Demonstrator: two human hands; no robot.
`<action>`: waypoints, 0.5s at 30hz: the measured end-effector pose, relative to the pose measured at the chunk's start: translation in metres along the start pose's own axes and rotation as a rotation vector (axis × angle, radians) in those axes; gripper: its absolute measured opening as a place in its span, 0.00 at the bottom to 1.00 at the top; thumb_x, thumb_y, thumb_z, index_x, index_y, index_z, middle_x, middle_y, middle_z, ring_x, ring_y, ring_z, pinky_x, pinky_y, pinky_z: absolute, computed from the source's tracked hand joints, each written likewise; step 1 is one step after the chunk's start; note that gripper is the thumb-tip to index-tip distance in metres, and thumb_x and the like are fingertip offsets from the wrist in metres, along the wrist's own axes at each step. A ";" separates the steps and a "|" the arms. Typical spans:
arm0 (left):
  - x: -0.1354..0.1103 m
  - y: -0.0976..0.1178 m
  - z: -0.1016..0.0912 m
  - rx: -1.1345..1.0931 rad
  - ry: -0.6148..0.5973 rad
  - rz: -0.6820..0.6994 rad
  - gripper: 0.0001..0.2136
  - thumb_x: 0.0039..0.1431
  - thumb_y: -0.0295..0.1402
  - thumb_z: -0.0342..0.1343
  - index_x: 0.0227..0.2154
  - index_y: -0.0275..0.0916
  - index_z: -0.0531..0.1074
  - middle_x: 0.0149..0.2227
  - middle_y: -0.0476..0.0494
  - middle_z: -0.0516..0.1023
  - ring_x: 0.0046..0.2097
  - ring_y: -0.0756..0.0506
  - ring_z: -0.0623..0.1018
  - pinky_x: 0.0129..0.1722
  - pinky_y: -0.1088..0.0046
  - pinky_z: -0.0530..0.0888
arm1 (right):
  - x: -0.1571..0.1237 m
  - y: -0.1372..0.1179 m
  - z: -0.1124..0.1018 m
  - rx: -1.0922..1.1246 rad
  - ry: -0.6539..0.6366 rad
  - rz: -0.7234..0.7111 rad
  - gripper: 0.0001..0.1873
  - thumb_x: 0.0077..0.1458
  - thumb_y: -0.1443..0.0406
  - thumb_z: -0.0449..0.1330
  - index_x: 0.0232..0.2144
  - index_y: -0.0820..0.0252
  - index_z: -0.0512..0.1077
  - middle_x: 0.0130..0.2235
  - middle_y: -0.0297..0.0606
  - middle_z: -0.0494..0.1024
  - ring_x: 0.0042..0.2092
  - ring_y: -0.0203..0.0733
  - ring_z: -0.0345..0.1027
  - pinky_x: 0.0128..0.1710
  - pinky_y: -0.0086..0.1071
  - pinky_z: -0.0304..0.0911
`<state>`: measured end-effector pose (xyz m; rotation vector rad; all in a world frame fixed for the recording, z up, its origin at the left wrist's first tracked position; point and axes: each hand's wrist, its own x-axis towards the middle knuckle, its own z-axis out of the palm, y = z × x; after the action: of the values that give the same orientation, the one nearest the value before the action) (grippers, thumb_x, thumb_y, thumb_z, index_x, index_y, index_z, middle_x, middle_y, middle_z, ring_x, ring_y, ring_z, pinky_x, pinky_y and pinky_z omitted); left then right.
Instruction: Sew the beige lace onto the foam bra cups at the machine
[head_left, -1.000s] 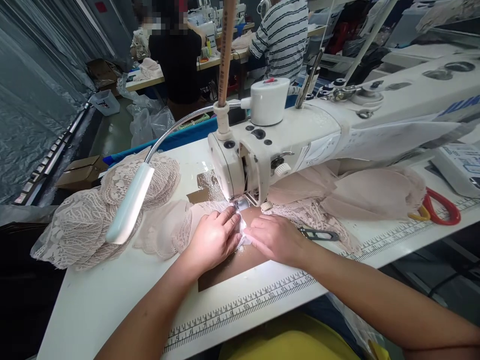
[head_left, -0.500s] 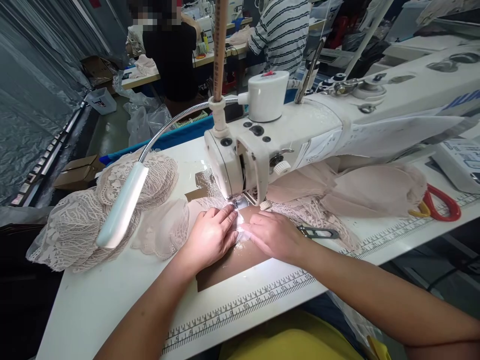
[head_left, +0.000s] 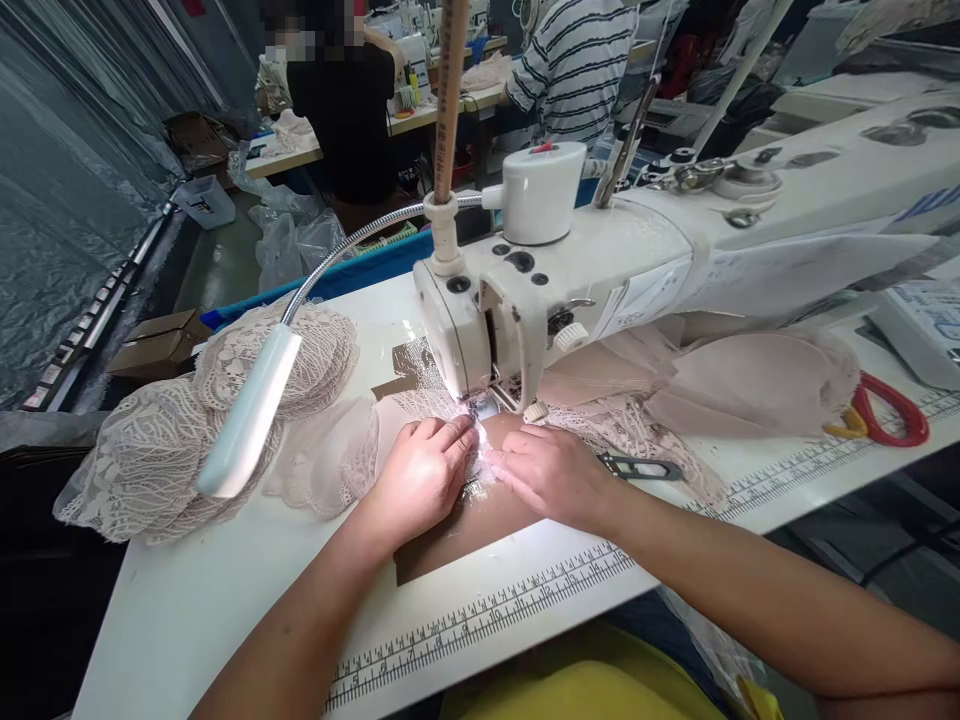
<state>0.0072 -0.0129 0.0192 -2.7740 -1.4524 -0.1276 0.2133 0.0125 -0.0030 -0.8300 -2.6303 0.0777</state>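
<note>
My left hand (head_left: pixel 426 468) presses beige lace fabric (head_left: pixel 420 405) down beside the needle area of a white sewing machine (head_left: pixel 476 325). Its fingers are curled together on the cloth, close to the presser foot (head_left: pixel 480 405). To the right of the needle, my right hand (head_left: pixel 553 472) bends over the table, with thumb and forefinger closed on the brightly lit edge of the same piece. Glare between the hands hides the fine detail of the cloth. Under both hands lies a brown covering (head_left: pixel 461 545) on the tabletop.
Stacked lace cups (head_left: pixel 142 460) lie left, behind a lamp (head_left: pixel 251 415) on a bendy neck. Thread snips (head_left: pixel 641 468), more beige pieces (head_left: pixel 750 380) and red-handled scissors (head_left: pixel 892 410) lie right. A ruler strip (head_left: pixel 480 625) runs along the front edge. Two people sit beyond the machine.
The view has shifted slightly. My left fingers have drawn in a little on the cloth, and the bright patch between my hands looks different. My right hand has hardly moved.
</note>
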 end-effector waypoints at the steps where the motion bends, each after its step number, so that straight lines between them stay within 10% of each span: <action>1: 0.001 -0.001 0.000 -0.003 -0.004 -0.001 0.17 0.64 0.30 0.43 0.52 0.35 0.69 0.58 0.42 0.69 0.42 0.42 0.68 0.42 0.63 0.68 | 0.000 0.000 0.000 0.000 0.011 0.001 0.11 0.60 0.67 0.52 0.34 0.59 0.75 0.26 0.34 0.69 0.31 0.38 0.60 0.32 0.32 0.53; 15: 0.000 -0.007 0.003 0.017 0.067 0.051 0.17 0.60 0.24 0.47 0.50 0.37 0.71 0.55 0.41 0.72 0.47 0.41 0.71 0.46 0.62 0.67 | 0.003 0.001 0.000 -0.057 0.023 -0.029 0.12 0.61 0.66 0.52 0.36 0.60 0.76 0.27 0.35 0.70 0.32 0.39 0.60 0.32 0.32 0.53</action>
<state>0.0015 -0.0093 0.0164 -2.7624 -1.3598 -0.2055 0.2115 0.0155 -0.0022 -0.8065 -2.6331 -0.0147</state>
